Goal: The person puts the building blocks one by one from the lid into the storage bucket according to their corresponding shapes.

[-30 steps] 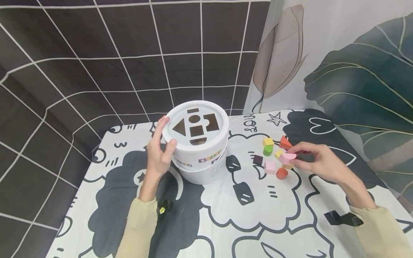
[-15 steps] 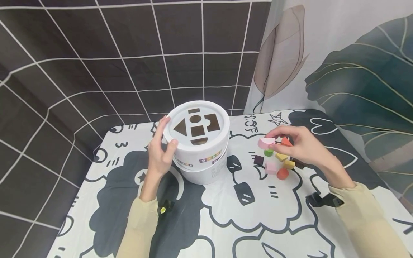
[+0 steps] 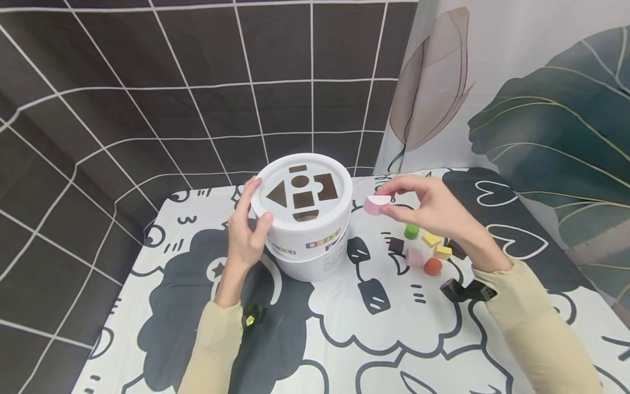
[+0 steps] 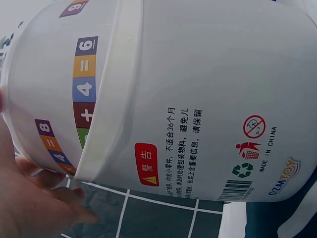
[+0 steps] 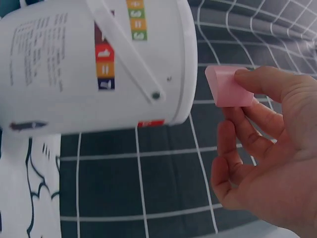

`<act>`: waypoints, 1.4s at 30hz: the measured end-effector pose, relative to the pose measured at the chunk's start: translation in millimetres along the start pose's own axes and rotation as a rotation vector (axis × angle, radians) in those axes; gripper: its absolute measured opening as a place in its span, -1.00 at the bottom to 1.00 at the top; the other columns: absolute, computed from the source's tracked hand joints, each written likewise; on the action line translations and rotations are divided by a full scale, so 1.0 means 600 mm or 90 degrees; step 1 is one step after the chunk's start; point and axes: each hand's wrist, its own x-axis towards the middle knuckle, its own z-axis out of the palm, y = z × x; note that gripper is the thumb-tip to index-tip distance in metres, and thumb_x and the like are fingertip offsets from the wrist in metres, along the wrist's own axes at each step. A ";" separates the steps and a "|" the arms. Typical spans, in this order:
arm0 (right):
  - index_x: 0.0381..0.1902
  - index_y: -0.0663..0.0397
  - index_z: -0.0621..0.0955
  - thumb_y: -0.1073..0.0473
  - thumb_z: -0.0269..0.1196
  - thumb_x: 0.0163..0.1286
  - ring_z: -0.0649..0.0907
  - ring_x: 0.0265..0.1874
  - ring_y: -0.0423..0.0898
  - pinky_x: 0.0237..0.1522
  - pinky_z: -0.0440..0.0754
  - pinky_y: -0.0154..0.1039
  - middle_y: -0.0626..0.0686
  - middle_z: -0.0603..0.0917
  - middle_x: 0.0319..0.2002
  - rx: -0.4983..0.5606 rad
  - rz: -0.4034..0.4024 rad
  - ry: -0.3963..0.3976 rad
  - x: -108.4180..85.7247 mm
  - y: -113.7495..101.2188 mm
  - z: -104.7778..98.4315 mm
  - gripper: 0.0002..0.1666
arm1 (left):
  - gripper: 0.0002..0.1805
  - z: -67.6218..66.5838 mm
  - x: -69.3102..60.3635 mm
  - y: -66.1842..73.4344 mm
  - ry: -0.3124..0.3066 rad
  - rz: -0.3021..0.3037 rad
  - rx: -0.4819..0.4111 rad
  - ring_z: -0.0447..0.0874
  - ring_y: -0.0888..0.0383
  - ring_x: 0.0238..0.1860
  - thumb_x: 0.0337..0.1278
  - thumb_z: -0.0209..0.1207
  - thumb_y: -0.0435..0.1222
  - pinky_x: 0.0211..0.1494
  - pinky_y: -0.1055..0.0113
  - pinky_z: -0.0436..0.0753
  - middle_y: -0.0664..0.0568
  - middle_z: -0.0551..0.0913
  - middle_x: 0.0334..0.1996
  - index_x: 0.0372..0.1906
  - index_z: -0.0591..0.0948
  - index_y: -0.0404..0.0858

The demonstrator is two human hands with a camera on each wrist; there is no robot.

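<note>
As the right hand (image 3: 435,207) comes away from the loose blocks (image 3: 431,239), the head view shows its pink half-round (image 3: 376,206) at the bucket's (image 3: 307,271) three o'clock, nearer the holed lid (image 3: 326,209). In the left wrist view, the left hand (image 4: 39,201) holds the bucket; in the right, thumb and fingers pinch the half-round.

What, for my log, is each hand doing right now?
Left hand: open, resting against the white bucket.
Right hand: holding a pink half-round block.

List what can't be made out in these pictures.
Head view: inside of the bucket, dark beneath the holed lid.
Head view: dark block, partly behind the right hand.
Right wrist view: small print, too blurred to read.
Left wrist view: left hand, cut off by left edge.
</note>
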 end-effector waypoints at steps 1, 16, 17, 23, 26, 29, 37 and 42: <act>-0.08 0.12 0.72 0.39 0.45 0.16 0.60 -0.10 -0.17 0.08 0.45 -0.28 -0.09 0.72 -0.15 0.006 -0.002 -0.004 0.005 -0.003 0.003 -0.66 | -0.26 0.000 0.000 0.000 -0.001 0.000 -0.002 0.33 -0.09 0.41 0.09 0.04 -0.07 0.45 -0.03 0.22 -0.22 0.39 0.39 0.36 0.44 -0.41; -0.08 0.13 0.73 0.36 0.43 0.19 0.58 -0.02 -0.10 0.06 0.47 -0.04 -0.02 0.73 -0.12 0.053 -0.035 -0.004 0.057 -0.035 0.049 -0.69 | -0.28 -0.001 0.001 0.000 -0.002 -0.004 -0.004 0.32 -0.08 0.42 0.07 0.04 -0.13 0.45 -0.03 0.23 -0.21 0.39 0.40 0.36 0.44 -0.40; -0.08 0.12 0.73 0.35 0.44 0.19 0.57 -0.02 -0.10 0.07 0.45 -0.02 -0.02 0.73 -0.12 0.054 -0.032 -0.002 0.060 -0.036 0.052 -0.70 | -0.28 -0.001 0.001 0.000 -0.002 -0.004 -0.003 0.32 -0.08 0.42 0.07 0.04 -0.13 0.44 -0.03 0.23 -0.22 0.39 0.40 0.36 0.44 -0.40; -0.07 0.04 0.75 0.26 0.45 0.21 0.52 -0.04 -0.06 0.02 0.42 -0.02 -0.07 0.71 -0.13 0.056 -0.005 -0.008 0.075 -0.046 0.070 -0.71 | -0.27 -0.001 0.000 -0.001 -0.003 -0.006 0.000 0.33 -0.08 0.41 0.06 0.04 -0.12 0.44 -0.03 0.23 -0.21 0.39 0.40 0.36 0.44 -0.38; -0.08 0.02 0.76 0.25 0.46 0.19 0.51 -0.08 -0.06 -0.05 0.42 -0.05 -0.10 0.71 -0.16 0.049 -0.019 -0.014 0.082 -0.047 0.079 -0.70 | -0.27 -0.001 0.000 -0.001 -0.003 -0.006 0.003 0.33 -0.09 0.41 0.07 0.04 -0.12 0.44 -0.04 0.23 -0.21 0.39 0.40 0.37 0.44 -0.38; -0.10 0.04 0.76 0.28 0.48 0.16 0.49 -0.13 -0.05 -0.10 0.41 -0.04 -0.11 0.72 -0.19 0.042 -0.038 -0.022 0.087 -0.048 0.089 -0.69 | -0.27 0.000 -0.002 0.000 -0.004 -0.009 0.007 0.34 -0.08 0.41 0.06 0.04 -0.12 0.44 -0.04 0.24 -0.20 0.39 0.40 0.37 0.44 -0.38; -0.13 0.09 0.77 0.28 0.53 0.09 0.48 -0.08 0.01 -0.08 0.41 -0.02 -0.06 0.75 -0.18 0.031 -0.055 -0.040 0.099 -0.058 0.104 -0.66 | -0.27 0.000 -0.002 0.001 -0.006 -0.014 0.009 0.34 -0.08 0.41 0.06 0.03 -0.11 0.44 -0.06 0.24 -0.19 0.39 0.41 0.37 0.43 -0.37; -0.13 0.09 0.78 0.24 0.54 0.09 0.47 -0.06 0.02 -0.07 0.45 0.00 -0.07 0.74 -0.18 0.025 -0.062 -0.065 0.106 -0.064 0.111 -0.67 | -0.27 0.000 -0.002 0.002 -0.005 -0.013 0.009 0.34 -0.07 0.41 0.07 0.03 -0.11 0.43 -0.06 0.24 -0.19 0.39 0.41 0.37 0.43 -0.37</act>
